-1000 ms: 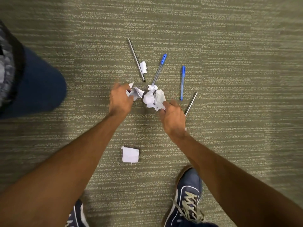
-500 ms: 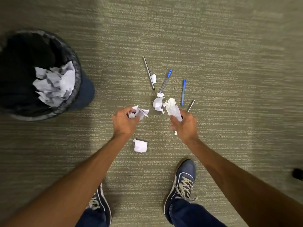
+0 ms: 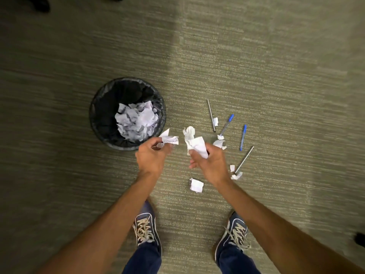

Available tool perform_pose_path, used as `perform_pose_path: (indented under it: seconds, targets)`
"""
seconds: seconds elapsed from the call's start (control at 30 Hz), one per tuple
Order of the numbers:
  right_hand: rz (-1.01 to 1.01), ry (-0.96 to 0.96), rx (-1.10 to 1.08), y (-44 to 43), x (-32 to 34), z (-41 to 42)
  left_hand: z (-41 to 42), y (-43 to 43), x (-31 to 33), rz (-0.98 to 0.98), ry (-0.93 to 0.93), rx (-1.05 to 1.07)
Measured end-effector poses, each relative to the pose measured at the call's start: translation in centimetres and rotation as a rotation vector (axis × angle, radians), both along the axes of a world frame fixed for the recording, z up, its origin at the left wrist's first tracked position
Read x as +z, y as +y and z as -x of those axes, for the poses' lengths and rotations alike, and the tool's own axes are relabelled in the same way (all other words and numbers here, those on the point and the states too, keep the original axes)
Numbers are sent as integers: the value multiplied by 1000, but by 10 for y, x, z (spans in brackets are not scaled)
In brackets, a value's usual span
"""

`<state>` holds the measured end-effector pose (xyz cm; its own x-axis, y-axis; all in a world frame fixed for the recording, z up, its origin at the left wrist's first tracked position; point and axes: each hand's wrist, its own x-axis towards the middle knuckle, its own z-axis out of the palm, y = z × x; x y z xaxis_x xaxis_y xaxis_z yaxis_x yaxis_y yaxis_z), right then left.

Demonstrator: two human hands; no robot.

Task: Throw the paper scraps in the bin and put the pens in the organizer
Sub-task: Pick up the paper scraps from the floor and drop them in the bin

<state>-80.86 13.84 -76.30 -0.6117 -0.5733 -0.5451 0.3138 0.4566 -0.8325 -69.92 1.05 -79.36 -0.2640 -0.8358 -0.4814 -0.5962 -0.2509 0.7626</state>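
My left hand (image 3: 152, 157) grips a white printed paper scrap (image 3: 169, 138) just right of the black bin (image 3: 96, 107), which holds a heap of crumpled paper. My right hand (image 3: 211, 163) is closed on a bigger crumpled paper scrap (image 3: 192, 140). On the carpet lie more scraps: a folded scrap (image 3: 196, 185) below my right hand, a torn scrap (image 3: 219, 143) and small bits near the pens. Two blue pens (image 3: 226, 125) (image 3: 243, 137) and two grey pens (image 3: 211, 115) (image 3: 244, 160) lie to the right. No organizer is in view.
I stand on grey-green carpet, my two blue shoes (image 3: 146, 228) (image 3: 235, 234) below the hands. Dark objects sit at the top left corner (image 3: 39, 3) and the right edge (image 3: 360, 238).
I have risen from a crouch, so the view has pulled back and the bin now sits centre-left. Both hands lifted their paper scraps off the floor and moved left toward the bin.
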Motion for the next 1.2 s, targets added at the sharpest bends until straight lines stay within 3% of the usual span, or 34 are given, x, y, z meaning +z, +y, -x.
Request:
perform_pose_path:
  seconds: [0.17, 0.27, 0.57, 0.7, 0.9, 1.0, 1.2]
  targets:
    - [-22, -105, 69, -88, -6, -28, -27, -66, -2, 11, -28, 120]
    - [-109, -143, 115, -132, -16, -35, -34, -98, -13, -53, 45, 225]
    - [-277, -97, 199, -195, -52, -39, -29, -139, -31, -17, -76, 235]
    - [-277, -46, 226, -193, -51, -36, -25, -130, -18, 161, -150, 8]
    - [-157, 217, 126, -125, -33, -13, -24, -76, 1, 429, -46, -425]
    - [-177, 350, 84, -51, -41, 4, -22, -35, -3, 421, -49, -644]
    - [-491, 441, 32, 110, -94, 40, -14, 48, -53, 285, -147, -974]
